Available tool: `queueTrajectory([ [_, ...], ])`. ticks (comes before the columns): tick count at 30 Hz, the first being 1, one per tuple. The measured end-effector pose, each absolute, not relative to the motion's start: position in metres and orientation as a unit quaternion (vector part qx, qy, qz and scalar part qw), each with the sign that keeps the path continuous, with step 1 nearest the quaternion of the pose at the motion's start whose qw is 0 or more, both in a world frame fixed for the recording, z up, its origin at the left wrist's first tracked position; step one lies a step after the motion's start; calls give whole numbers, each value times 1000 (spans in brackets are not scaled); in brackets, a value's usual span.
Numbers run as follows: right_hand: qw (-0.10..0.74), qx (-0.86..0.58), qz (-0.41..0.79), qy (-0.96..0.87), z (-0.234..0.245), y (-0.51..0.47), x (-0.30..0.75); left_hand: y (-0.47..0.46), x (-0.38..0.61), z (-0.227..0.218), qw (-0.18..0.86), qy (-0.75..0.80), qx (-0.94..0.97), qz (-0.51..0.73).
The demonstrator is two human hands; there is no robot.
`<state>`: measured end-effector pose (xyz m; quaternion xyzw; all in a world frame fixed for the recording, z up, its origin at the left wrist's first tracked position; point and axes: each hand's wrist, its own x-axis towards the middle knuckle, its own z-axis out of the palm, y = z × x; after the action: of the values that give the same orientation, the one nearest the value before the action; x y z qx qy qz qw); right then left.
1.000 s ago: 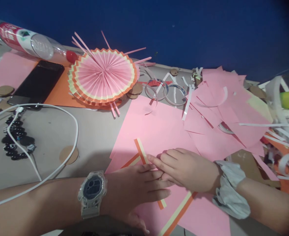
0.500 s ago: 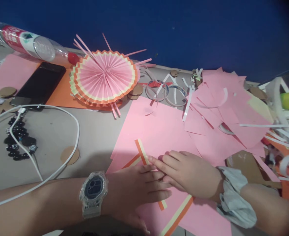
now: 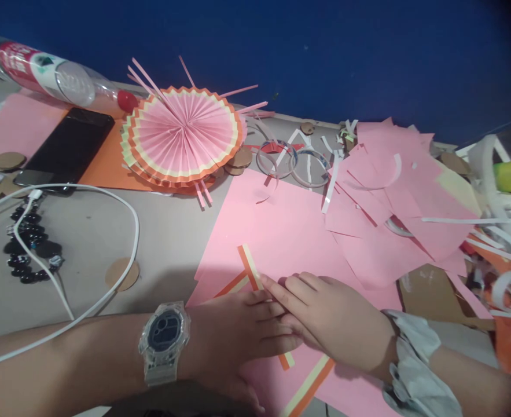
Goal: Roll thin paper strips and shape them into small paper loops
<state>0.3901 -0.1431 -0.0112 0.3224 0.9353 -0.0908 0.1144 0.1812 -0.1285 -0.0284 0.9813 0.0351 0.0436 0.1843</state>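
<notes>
My left hand (image 3: 242, 333) lies palm down on pink paper (image 3: 276, 220), its fingers stretched over a narrow orange and pale-yellow paper strip (image 3: 249, 263). The strip shows above and below my fingers; its middle is hidden. My right hand (image 3: 320, 313) rests against the left fingertips, its index finger extended onto the strip's edge and its other fingers loosely bent. A second two-colour strip (image 3: 233, 285) meets the first at an angle beside my left hand. Another strip of the same colours (image 3: 309, 387) slants below my hands. Neither hand grips anything visible.
A pleated paper rosette (image 3: 186, 133) stands behind, near a black phone (image 3: 66, 150) and a plastic bottle (image 3: 47, 72). A white cable (image 3: 136, 231) loops by a beaded bracelet (image 3: 32, 243). Tape rolls (image 3: 276, 159) and pink scraps (image 3: 394, 202) lie at right.
My right hand has shifted slightly down, its wrist lower. My left hand keeps its place on the strip.
</notes>
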Motion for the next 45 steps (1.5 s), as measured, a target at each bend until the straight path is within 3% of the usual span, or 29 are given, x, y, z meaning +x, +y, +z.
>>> queueTrajectory([
  [24,84,383,-223,892,-8,-150,381,-129,181,-28,204,28,978,36],
  [45,53,389,-219,893,-13,-147,383,-127,180,-25,196,27,980,13],
])
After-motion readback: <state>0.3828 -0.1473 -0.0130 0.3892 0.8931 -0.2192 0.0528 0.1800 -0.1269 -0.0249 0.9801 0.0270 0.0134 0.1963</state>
